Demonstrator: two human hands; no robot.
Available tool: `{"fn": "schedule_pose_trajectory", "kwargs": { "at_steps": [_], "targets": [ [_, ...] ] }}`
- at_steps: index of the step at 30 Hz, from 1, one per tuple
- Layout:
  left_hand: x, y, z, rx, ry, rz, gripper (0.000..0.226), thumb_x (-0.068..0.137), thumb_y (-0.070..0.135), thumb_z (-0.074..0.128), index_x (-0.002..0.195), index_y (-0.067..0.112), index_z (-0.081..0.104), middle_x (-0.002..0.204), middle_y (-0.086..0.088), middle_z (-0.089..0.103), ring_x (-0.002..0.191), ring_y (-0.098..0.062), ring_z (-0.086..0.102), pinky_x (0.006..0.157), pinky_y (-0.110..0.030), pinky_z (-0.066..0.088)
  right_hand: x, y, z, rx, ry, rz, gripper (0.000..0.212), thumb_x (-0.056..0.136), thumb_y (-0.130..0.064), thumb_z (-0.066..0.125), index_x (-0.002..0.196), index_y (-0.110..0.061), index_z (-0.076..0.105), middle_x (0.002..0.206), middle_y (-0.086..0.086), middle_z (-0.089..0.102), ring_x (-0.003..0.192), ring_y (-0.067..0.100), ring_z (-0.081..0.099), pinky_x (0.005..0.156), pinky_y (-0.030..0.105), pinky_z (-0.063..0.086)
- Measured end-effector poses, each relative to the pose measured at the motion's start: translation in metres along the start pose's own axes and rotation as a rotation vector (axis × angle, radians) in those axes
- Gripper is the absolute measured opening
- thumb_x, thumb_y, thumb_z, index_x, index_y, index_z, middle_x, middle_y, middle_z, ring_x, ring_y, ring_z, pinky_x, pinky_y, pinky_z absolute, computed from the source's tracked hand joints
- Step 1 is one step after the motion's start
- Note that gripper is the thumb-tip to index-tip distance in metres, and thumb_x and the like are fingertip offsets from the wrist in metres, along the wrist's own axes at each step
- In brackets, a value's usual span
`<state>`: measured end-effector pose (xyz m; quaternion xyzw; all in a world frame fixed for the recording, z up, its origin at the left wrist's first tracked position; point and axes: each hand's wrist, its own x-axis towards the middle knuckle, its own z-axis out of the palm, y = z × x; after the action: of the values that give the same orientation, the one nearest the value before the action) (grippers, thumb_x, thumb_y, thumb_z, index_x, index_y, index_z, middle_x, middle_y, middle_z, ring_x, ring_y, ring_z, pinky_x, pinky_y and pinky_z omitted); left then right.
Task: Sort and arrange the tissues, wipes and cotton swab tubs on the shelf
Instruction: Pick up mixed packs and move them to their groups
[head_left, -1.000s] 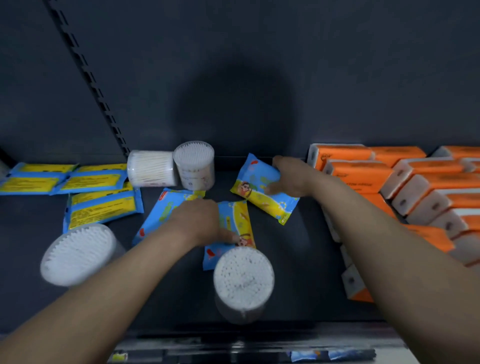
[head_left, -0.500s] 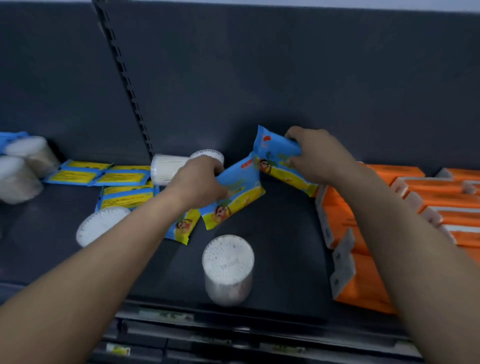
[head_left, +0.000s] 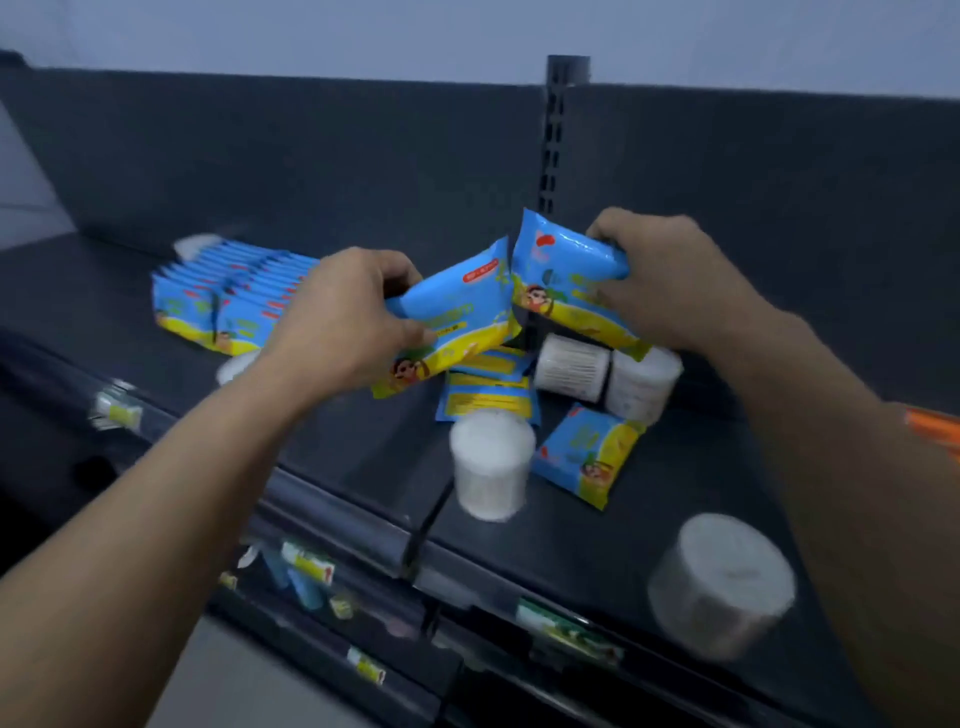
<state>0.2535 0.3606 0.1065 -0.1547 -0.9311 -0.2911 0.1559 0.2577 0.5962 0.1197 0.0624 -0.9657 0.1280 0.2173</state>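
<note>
Cotton swab tub (head_left: 721, 584) nearest on shelf (head_left: 597, 530). Left hand (head_left: 337, 317) grips one blue wipes pack (head_left: 457, 322), right hand (head_left: 670, 283) grips a second wipes pack (head_left: 563, 275), both lifted, corners touching. Wipes row (head_left: 228, 296) stands far left.

**Both hands up, each gripping a pack**

Reaching in from the lower left with a bare left forearm (head_left: 156, 519) and from the lower right with a bare right forearm (head_left: 857, 467), both lifted and converging toward the middle. Gripping the left pack (head_left: 457, 317) with the left hand (head_left: 343, 312): back of the hand to the camera, fingers curled over the upper edge, thumb on the face. Gripping the right pack (head_left: 566, 265) with the right hand (head_left: 660, 280), held slightly higher: fingers wrapped round the right end, knuckles up. Hands apart, with the packs' inner ends close together between them. Wrists roughly straight.
</note>
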Motion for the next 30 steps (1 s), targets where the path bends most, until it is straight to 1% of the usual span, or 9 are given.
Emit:
{"fn": "schedule_pose_trajectory", "kwargs": {
  "at_steps": [5, 7, 9, 12, 16, 20, 22, 25, 30],
  "targets": [
    [-0.001, -0.092, -0.05, -0.009, 0.028, -0.099, 0.019, 0.069, 0.016, 0.077, 0.085, 0.016, 0.067, 0.071, 0.003, 0.059, 0.073, -0.023, 0.056, 0.066, -0.032, 0.042, 0.038, -0.084, 0.046, 0.015, -0.071, -0.03, 0.025, 0.081, -0.013, 0.06, 0.102, -0.022, 0.052, 0.098, 0.009, 0.061, 0.088, 0.031, 0.056, 0.076, 0.041, 0.051],
    [0.003, -0.123, -0.062, -0.038, 0.028, -0.104, 0.02, 0.068, 0.014, 0.078, 0.084, 0.013, 0.067, 0.072, 0.001, 0.06, 0.071, -0.022, 0.055, 0.067, -0.033, 0.044, 0.049, -0.111, 0.062, 0.026, -0.091, -0.027, 0.024, 0.082, -0.014, 0.06, 0.102, -0.023, 0.052, 0.097, 0.008, 0.061, 0.085, 0.031, 0.056, 0.074, 0.041, 0.051],
    [0.01, -0.148, -0.071, -0.088, 0.023, -0.114, 0.019, 0.068, 0.013, 0.079, 0.083, 0.013, 0.066, 0.068, 0.005, 0.058, 0.063, -0.017, 0.051, 0.065, -0.032, 0.043, 0.057, -0.131, 0.074, 0.029, -0.114, -0.01, 0.024, 0.083, -0.014, 0.059, 0.103, -0.023, 0.052, 0.097, 0.008, 0.061, 0.084, 0.03, 0.057, 0.073, 0.041, 0.052],
    [0.02, -0.177, -0.076, -0.144, 0.039, -0.124, 0.017, 0.069, 0.014, 0.078, 0.08, 0.016, 0.065, 0.065, 0.011, 0.054, 0.056, -0.009, 0.047, 0.058, -0.029, 0.038, 0.065, -0.148, 0.088, 0.01, -0.15, 0.032, 0.026, 0.084, -0.014, 0.059, 0.107, -0.022, 0.052, 0.1, 0.008, 0.061, 0.083, 0.03, 0.057, 0.071, 0.041, 0.052],
    [0.036, -0.199, -0.079, -0.186, 0.061, -0.127, 0.021, 0.07, 0.014, 0.078, 0.07, 0.023, 0.059, 0.063, 0.013, 0.053, 0.055, -0.008, 0.045, 0.059, -0.028, 0.037, 0.075, -0.157, 0.098, -0.015, -0.185, 0.094, 0.026, 0.085, -0.015, 0.058, 0.109, -0.022, 0.052, 0.102, 0.008, 0.061, 0.085, 0.03, 0.057, 0.073, 0.042, 0.053],
    [0.049, -0.212, -0.075, -0.195, 0.068, -0.116, 0.018, 0.07, 0.013, 0.077, 0.082, 0.018, 0.065, 0.066, 0.012, 0.054, 0.057, -0.011, 0.047, 0.06, -0.028, 0.038, 0.091, -0.162, 0.108, -0.024, -0.187, 0.096, 0.026, 0.084, -0.014, 0.058, 0.108, -0.023, 0.053, 0.102, 0.008, 0.061, 0.086, 0.029, 0.057, 0.074, 0.041, 0.052],
    [0.053, -0.219, -0.076, -0.187, 0.086, -0.132, 0.018, 0.07, 0.012, 0.077, 0.082, 0.017, 0.064, 0.065, 0.012, 0.054, 0.055, -0.009, 0.047, 0.056, -0.027, 0.037, 0.101, -0.166, 0.116, -0.006, -0.184, 0.077, 0.027, 0.084, -0.014, 0.058, 0.109, -0.023, 0.053, 0.102, 0.007, 0.062, 0.086, 0.029, 0.058, 0.073, 0.041, 0.053],
    [0.055, -0.235, -0.081, -0.122, 0.103, -0.179, 0.018, 0.069, 0.014, 0.078, 0.08, 0.02, 0.065, 0.066, 0.011, 0.057, 0.06, -0.017, 0.051, 0.061, -0.029, 0.041, 0.117, -0.173, 0.13, 0.038, -0.197, 0.034, 0.027, 0.083, -0.013, 0.058, 0.108, -0.023, 0.053, 0.102, 0.006, 0.063, 0.085, 0.027, 0.058, 0.072, 0.039, 0.053],
    [0.056, -0.272, -0.088, -0.02, 0.13, -0.235, 0.021, 0.066, 0.017, 0.079, 0.083, 0.019, 0.067, 0.077, -0.004, 0.066, 0.076, -0.03, 0.061, 0.072, -0.039, 0.052, 0.136, -0.189, 0.157, 0.08, -0.242, -0.008, 0.031, 0.082, -0.013, 0.058, 0.111, -0.024, 0.055, 0.105, 0.004, 0.063, 0.087, 0.026, 0.058, 0.071, 0.036, 0.051]
  ]
}}
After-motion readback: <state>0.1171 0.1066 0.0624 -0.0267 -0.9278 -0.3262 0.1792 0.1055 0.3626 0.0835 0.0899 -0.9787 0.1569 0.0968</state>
